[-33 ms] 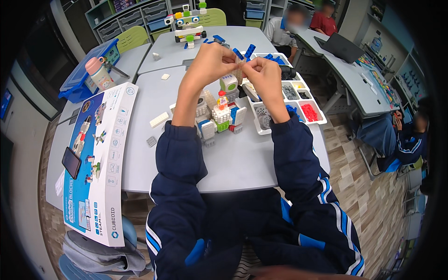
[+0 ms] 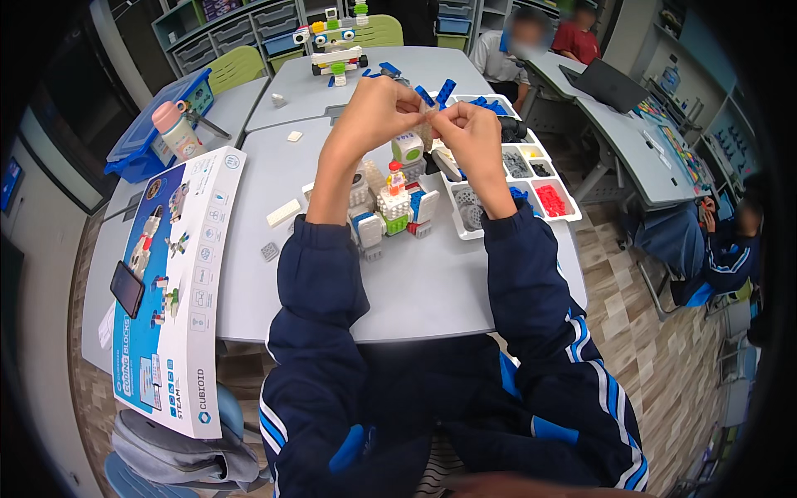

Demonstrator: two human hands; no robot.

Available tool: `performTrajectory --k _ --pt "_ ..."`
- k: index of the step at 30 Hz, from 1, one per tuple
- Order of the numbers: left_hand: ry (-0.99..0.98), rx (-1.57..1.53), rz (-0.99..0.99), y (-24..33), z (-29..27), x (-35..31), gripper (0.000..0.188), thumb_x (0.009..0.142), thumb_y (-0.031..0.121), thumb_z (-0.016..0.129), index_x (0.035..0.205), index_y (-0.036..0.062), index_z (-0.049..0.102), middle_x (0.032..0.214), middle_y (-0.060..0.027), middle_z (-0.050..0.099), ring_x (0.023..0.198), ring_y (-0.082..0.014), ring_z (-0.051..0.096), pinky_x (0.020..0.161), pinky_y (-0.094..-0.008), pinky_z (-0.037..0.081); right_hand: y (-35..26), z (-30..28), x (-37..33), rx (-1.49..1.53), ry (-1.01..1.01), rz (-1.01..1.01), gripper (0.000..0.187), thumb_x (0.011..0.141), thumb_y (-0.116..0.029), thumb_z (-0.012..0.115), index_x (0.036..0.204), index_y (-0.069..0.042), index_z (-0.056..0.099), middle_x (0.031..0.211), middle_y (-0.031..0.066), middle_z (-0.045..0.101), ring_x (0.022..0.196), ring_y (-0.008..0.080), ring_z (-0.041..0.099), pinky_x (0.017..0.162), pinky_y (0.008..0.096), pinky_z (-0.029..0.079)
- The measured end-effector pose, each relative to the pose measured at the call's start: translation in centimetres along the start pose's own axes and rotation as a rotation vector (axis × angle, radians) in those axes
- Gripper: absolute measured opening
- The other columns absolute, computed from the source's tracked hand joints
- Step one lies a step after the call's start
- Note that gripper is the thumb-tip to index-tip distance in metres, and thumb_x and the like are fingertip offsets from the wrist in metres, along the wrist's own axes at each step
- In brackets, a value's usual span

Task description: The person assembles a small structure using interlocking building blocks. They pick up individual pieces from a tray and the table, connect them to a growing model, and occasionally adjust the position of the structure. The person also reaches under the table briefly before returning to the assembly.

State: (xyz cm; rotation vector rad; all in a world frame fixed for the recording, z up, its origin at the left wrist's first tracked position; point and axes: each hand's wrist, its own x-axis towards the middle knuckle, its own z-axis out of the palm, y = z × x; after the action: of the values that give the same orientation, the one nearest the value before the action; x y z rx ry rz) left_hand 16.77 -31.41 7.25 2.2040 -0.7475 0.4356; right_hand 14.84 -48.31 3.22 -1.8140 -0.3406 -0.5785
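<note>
Looks all but unmoved since the earlier frame, with both hands raised over the grey table in the same pose. Pinches a small pale piece between the fingertips of left hand and right hand, both grips closed; cannot tell its full shape, mostly hidden by the fingers. Shows blue beams jutting just above, too covered at the base to tell whether joined to it. Has nearer the body a block model bearing a red-topped figure, partly blocked on its left by the left wrist. Has to the right a white tray of sorted parts, red pieces in one compartment, partly covered by the right hand. Has to the left a white brick, a grey piece, a large printed box carrying a phone, and, farther off, a pink-capped bottle beside a blue bin.
</note>
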Motion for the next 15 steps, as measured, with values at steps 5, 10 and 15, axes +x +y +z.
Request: performTrajectory --k 5,10,15 --pt "-0.002 0.004 0.011 -0.12 0.04 0.08 0.020 0.077 0.006 0.076 0.094 -0.0062 0.075 0.084 -0.0181 0.075 0.075 -0.0209 0.075 0.069 -0.0282 0.060 0.85 -0.02 0.54 0.222 -0.065 0.101 0.022 0.084 -0.015 0.071 0.078 0.005 0.069 0.067 0.0087 0.070 0.056 0.0083 0.061 0.052 0.0222 0.045" --pt "0.015 0.009 0.017 -0.22 0.21 0.08 0.021 0.077 0.005 0.075 0.095 -0.0063 0.075 0.083 -0.0185 0.075 0.075 -0.0212 0.075 0.069 -0.0288 0.060 1.07 -0.13 0.49 0.455 -0.124 0.194 0.020 0.088 -0.014 0.071 0.082 0.005 0.068 0.067 0.0051 0.066 0.052 0.0044 0.052 0.047 0.0197 0.037" --pt "0.019 0.016 0.049 -0.40 0.15 0.05 0.022 0.077 0.007 0.074 0.094 -0.0072 0.075 0.082 -0.0193 0.075 0.074 -0.0215 0.075 0.069 -0.0291 0.060 0.68 0.03 0.23 0.546 -0.134 0.266 0.017 0.089 -0.011 0.070 0.079 0.002 0.065 0.068 0.0024 0.061 0.054 0.0037 0.048 0.050 0.0188 0.037"
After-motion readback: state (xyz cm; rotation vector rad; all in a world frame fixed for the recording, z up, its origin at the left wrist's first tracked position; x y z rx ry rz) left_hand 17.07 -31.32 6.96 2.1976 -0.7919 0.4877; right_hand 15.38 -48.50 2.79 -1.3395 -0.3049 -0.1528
